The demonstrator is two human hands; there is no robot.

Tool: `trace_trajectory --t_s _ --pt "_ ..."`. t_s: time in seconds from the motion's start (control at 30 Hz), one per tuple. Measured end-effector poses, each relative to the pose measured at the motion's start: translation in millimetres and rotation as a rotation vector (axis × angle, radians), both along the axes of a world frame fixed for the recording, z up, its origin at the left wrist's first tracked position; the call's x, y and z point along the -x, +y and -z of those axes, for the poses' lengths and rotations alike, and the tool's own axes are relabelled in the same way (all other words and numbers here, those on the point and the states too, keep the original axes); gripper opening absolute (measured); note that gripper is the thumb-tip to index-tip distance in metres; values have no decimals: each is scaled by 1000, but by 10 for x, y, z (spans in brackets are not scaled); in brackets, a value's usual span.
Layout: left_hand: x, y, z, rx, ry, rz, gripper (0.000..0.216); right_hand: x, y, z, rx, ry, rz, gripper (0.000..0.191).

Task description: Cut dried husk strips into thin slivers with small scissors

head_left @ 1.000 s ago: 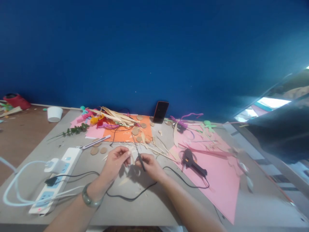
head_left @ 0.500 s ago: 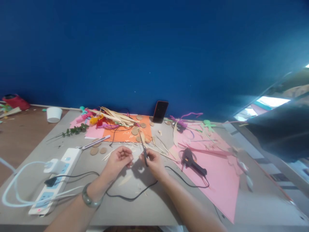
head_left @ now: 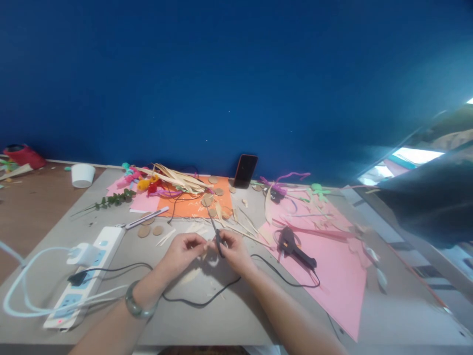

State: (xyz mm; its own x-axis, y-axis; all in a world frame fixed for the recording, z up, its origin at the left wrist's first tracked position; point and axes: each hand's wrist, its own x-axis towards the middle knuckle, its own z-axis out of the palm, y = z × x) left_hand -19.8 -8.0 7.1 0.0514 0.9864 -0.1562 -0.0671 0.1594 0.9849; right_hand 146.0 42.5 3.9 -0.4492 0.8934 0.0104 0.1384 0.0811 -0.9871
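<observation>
While, in the head view, the right hand (head_left: 233, 252) keeps its grip closed around a slim dark-handled tool (head_left: 218, 240) above the surface (head_left: 207, 328), the left hand (head_left: 184, 250) pinches a small pale scrap (head_left: 207, 245) just beside it, fingertips nearly together. A black glue gun (head_left: 296, 250) lies on pink paper (head_left: 342, 296).

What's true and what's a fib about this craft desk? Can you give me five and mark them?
1. The right hand is holding a dark tool. True.

2. The bracelet is on the right wrist. False: the bracelet is on the left wrist.

3. The glue gun is lying on pink paper. True.

4. The phone is lying flat. False: the phone stands tilted up in front of the blue wall.

5. The power strip has a little red light glowing. True.
</observation>
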Motion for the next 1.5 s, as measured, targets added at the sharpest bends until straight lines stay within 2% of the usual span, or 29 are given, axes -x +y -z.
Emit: trace_trajectory --t_s 0.07,0.17,0.33,0.43,0.8,1.3,1.5 --pt "10 -1 -6 -2 -34 -82 18 7 -13 -39 44 15 -42 23" --pt "23 -7 -7 3 -96 -189 19 18 -45 -109 102 14 -182 21" --pt "44 -9 -20 -20 -199 -235 20 25 -68 -129 61 -104 -368 16" --pt "44 -4 -47 -27 -222 -258 20 19 -58 -101 42 -171 -423 14" --pt "43 13 -53 -48 -218 -311 19 13 -61 -107 14 -221 -435 18" --pt "55 22 -43 -49 -223 -312 18 9 -53 -73 19 -194 -452 16" --pt "66 23 -45 -53 -221 -316 18 -9 -33 -49 15 -173 -470 26"
